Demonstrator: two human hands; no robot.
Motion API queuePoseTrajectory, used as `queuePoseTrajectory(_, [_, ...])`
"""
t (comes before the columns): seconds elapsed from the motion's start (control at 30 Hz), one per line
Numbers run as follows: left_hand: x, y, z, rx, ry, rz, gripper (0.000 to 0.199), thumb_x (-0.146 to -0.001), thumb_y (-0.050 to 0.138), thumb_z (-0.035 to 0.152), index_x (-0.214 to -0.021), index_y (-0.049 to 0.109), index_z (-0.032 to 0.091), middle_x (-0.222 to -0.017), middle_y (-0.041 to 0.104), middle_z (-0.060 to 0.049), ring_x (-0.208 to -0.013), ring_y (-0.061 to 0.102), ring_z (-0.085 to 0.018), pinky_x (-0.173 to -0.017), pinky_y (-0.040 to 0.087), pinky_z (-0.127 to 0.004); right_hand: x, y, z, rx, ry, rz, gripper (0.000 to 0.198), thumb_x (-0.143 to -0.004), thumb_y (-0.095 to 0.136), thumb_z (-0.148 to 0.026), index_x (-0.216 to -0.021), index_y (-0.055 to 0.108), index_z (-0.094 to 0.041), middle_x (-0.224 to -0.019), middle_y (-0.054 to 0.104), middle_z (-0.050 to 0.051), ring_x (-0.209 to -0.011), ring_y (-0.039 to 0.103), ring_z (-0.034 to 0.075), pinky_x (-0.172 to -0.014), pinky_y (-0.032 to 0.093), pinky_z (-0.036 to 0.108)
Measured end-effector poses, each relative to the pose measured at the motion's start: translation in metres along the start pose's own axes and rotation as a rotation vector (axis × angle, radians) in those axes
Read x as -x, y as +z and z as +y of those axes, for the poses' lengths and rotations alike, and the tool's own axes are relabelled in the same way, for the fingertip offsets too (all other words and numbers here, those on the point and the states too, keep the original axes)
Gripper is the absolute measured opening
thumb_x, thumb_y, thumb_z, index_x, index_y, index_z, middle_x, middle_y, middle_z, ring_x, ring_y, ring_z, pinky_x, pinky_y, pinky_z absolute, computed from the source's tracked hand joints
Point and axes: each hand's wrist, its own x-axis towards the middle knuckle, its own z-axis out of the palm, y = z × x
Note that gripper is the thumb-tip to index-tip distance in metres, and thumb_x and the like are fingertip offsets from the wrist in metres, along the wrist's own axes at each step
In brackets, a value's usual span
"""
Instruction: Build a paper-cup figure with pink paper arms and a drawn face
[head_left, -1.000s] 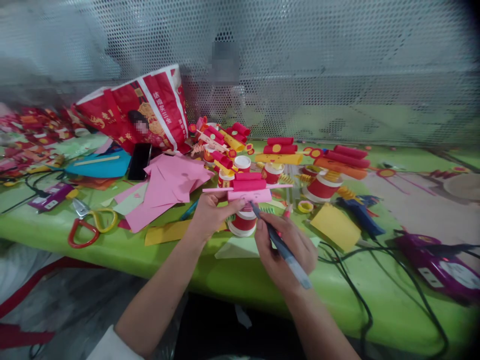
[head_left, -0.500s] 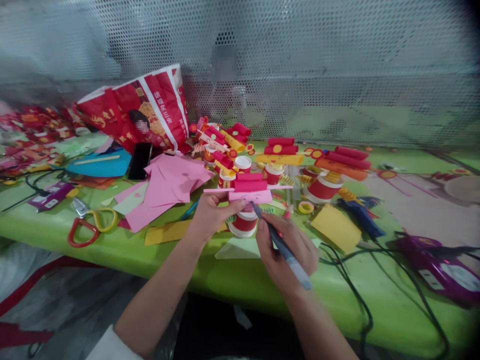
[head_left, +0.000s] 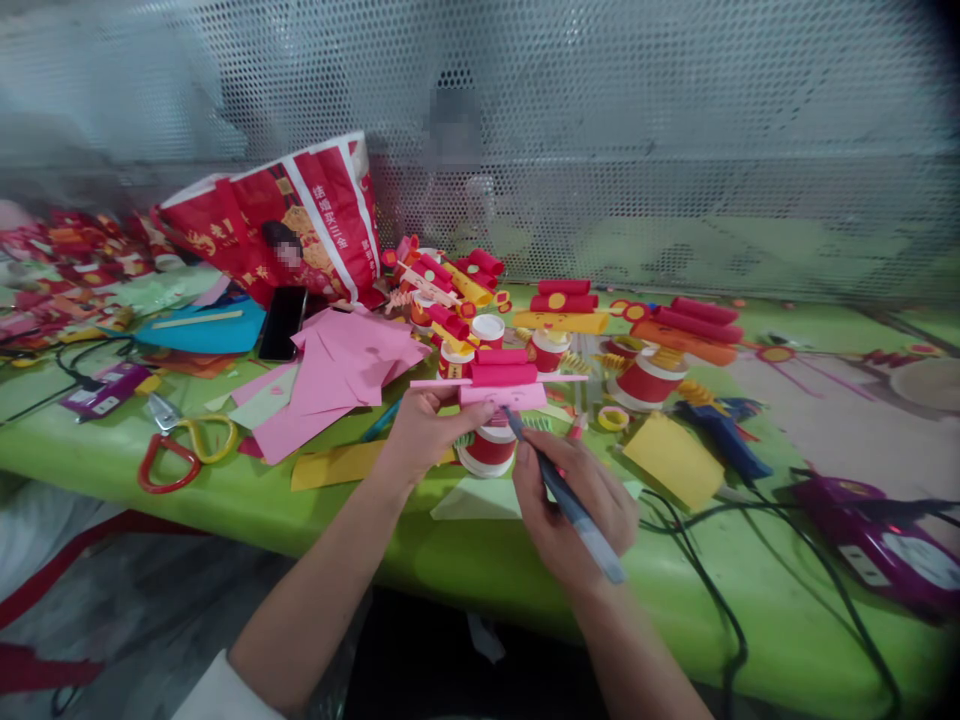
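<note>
A paper figure (head_left: 491,449) stands in front of me: a red and white cup body, a pink rolled head with small drawn marks, and red rolls on top. My left hand (head_left: 424,425) pinches the pink head at its left side, thumb in front. In my right hand (head_left: 581,490) is a grey marker pen (head_left: 566,500), its tip at the lower edge of the pink head. Under the cup lies a pale green paper sheet (head_left: 476,500). Similar finished-looking figures with a yellow head (head_left: 559,320) and an orange head (head_left: 686,340) stand behind it.
Red-and-yellow scissors (head_left: 180,440), pink paper sheets (head_left: 352,365), a phone (head_left: 283,322) and a red bag (head_left: 277,225) are on the left. At right lie a yellow paper pad (head_left: 673,460), a blue glue gun (head_left: 724,437), black cables and a purple power strip (head_left: 877,545). Metal mesh stands behind.
Almost nothing differs. The view has shifted very slightly; both hands keep their holds, and the pen tip stays at the pink head.
</note>
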Motion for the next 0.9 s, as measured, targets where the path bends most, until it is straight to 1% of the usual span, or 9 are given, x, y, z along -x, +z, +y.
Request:
queuePoseTrajectory(0.2, [0.0004,-0.001,-0.0014,0.007,0.02,-0.03,0.028,-0.072,0.088,0.032,-0.096,0.082,0.018,-0.098,0.082,-0.007,-0.089,0.076,-0.023,-0.087,0.062,-0.038,-0.0006,-0.0005,-0.0014,-0.015,0.041,-0.003,0.021,-0.088,0.071,-0.013,-0.106,0.068,-0.023,-0.091,0.078,0.004,-0.071,0.072,0.015,-0.07,0.059,0.026])
queuePoseTrajectory(0.4, [0.0011,-0.001,-0.0007,-0.001,-0.001,-0.009,0.03,-0.072,0.088,0.031,-0.097,0.082,0.016,-0.099,0.082,-0.009,-0.089,0.076,-0.024,-0.087,0.061,-0.039,0.0001,-0.0003,-0.0012,-0.022,0.028,0.001,0.023,-0.086,0.072,-0.011,-0.106,0.068,-0.022,-0.09,0.078,0.004,-0.071,0.072,0.015,-0.073,0.059,0.026])
queuePoseTrajectory(0.6, [0.0021,-0.0004,0.001,0.007,0.002,-0.018,0.031,-0.071,0.089,0.031,-0.097,0.082,0.015,-0.098,0.082,-0.009,-0.088,0.076,-0.023,-0.085,0.061,-0.035,-0.0005,-0.0006,0.0001,-0.043,0.019,0.007,0.024,-0.085,0.073,-0.008,-0.105,0.068,-0.02,-0.091,0.078,0.004,-0.073,0.073,0.013,-0.074,0.059,0.024])
queuePoseTrajectory(0.73, [0.0015,0.0006,0.0024,0.016,-0.011,-0.001,0.031,-0.07,0.089,0.029,-0.096,0.082,0.014,-0.097,0.082,-0.01,-0.086,0.076,-0.023,-0.084,0.061,-0.035,0.0014,-0.0009,0.0005,-0.006,-0.002,0.012,0.024,-0.084,0.074,-0.009,-0.105,0.069,-0.019,-0.088,0.077,0.003,-0.071,0.071,0.013,-0.074,0.059,0.023])
queuePoseTrajectory(0.9, [0.0011,0.0003,0.0017,0.015,0.005,-0.016,0.031,-0.072,0.088,0.03,-0.097,0.082,0.015,-0.099,0.082,-0.01,-0.087,0.076,-0.023,-0.085,0.061,-0.035,0.0023,-0.0008,0.0005,0.004,-0.019,0.011,0.023,-0.084,0.074,-0.009,-0.105,0.069,-0.018,-0.087,0.077,0.003,-0.071,0.07,0.012,-0.075,0.058,0.023])
